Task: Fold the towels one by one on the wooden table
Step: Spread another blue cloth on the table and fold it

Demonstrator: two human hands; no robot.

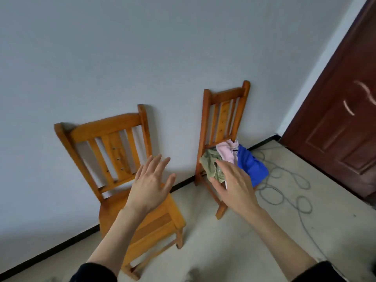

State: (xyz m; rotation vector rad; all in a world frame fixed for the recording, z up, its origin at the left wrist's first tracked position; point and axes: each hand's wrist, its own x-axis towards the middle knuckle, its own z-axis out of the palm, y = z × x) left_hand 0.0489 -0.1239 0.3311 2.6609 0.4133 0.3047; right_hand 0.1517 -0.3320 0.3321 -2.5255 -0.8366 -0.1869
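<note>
**Task status: no towel folded yet; first pick-up pending**

The towels lie in a loose heap on the seat of the right-hand wooden chair (222, 119), against its backrest. Three are distinguishable: a green towel (210, 164) at the front left of the heap, a pink towel (226, 151) behind it, and a blue towel (252, 167) draped over the seat's right edge. All three are crumpled; none shows a finished fold.

The right hand (234, 186) is extended toward the heap, fingers straight and spread, grasping nothing. Its fingertips overlap the green towel in this view (contact cannot be confirmed). The left hand (150, 184) hovers above the seat of the left-hand wooden chair (114, 151), fingers likewise released and spread, holding nothing.

The wooden table named in the task is not in view, so its state cannot be reported.

Judged progress: at the start. Remaining, as far as can be seen: grasp one towel (the green one is nearest the right hand), carry it to the table, fold it, and repeat for the others.

Surroundings: a grey cable (284, 192) lies looped on the floor right of the towel chair; a dark wooden door (341, 119) stands at far right.
</note>
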